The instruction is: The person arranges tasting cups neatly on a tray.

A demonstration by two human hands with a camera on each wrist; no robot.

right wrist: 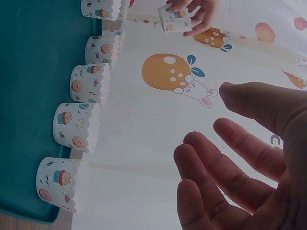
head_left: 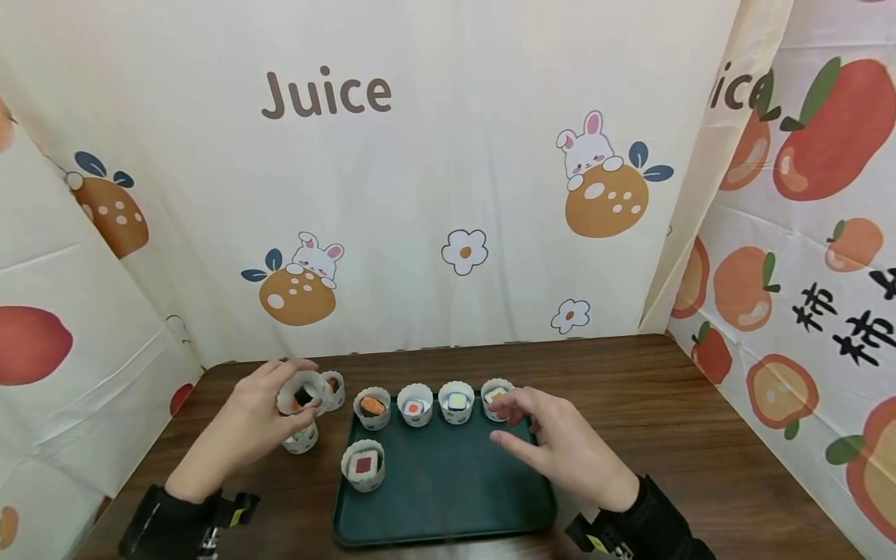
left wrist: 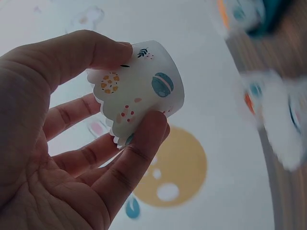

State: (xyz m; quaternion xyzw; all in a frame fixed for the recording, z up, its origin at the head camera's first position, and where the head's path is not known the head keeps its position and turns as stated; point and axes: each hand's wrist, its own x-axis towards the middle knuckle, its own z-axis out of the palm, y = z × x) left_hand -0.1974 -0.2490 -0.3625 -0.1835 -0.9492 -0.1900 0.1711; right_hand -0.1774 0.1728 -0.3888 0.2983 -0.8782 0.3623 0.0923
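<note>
My left hand point(head_left: 252, 416) pinches a patterned paper baking cup point(left wrist: 139, 91) with a scalloped rim between thumb and fingers, raised above the table left of the tray. Something dark with a bit of orange shows inside it in the head view. My right hand point(head_left: 560, 447) is over the right side of the dark green tray point(head_left: 448, 482), fingers apart and holding nothing. Closest to its fingertips is a baking cup point(head_left: 493, 385) at the tray's far right corner. Similar cups point(head_left: 417, 416) with sushi-like pieces line the tray's far edge, and another cup point(head_left: 363, 474) stands at its left.
Two more baking cups stand on the wooden table point(head_left: 665, 412) left of the tray: one point(head_left: 301, 442) under my left hand, another point(head_left: 336, 393) behind it. A printed white curtain point(head_left: 420, 194) hangs behind the table and along both sides.
</note>
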